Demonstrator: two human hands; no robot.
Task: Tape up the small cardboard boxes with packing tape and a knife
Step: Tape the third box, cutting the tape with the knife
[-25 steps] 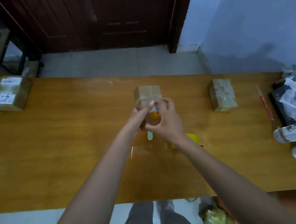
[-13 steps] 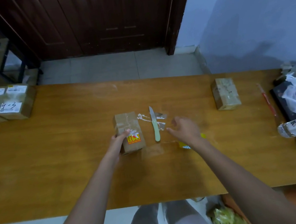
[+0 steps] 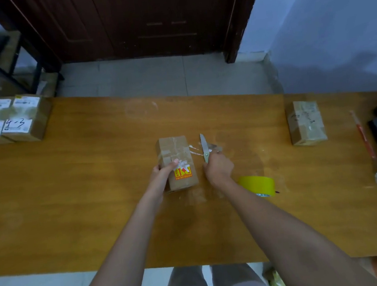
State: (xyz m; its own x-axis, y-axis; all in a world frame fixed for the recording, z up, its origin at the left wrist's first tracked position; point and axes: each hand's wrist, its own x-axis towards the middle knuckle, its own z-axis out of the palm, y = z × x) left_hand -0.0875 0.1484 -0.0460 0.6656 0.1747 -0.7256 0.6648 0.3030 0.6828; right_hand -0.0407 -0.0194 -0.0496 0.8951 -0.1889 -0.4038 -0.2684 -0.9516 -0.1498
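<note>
Scanning from nine o'clock, I see two labelled boxes (image 3: 14, 119) sitting side by side at the far left corner of the wooden table (image 3: 83, 189). At centre, my left hand (image 3: 163, 174) grasps the small cardboard box (image 3: 176, 162) by its left side, thumb curled over the top beside a red and yellow sticker. Just beside it at three o'clock, my right hand (image 3: 218, 168) is clenched round the handle of the knife (image 3: 204, 148), blade pointing to twelve o'clock. The yellow tape roll (image 3: 258, 185) lies near my right wrist at four o'clock. Another taped box (image 3: 306, 122) sits well apart at two o'clock, a red pen (image 3: 363, 136) beyond it.
</note>
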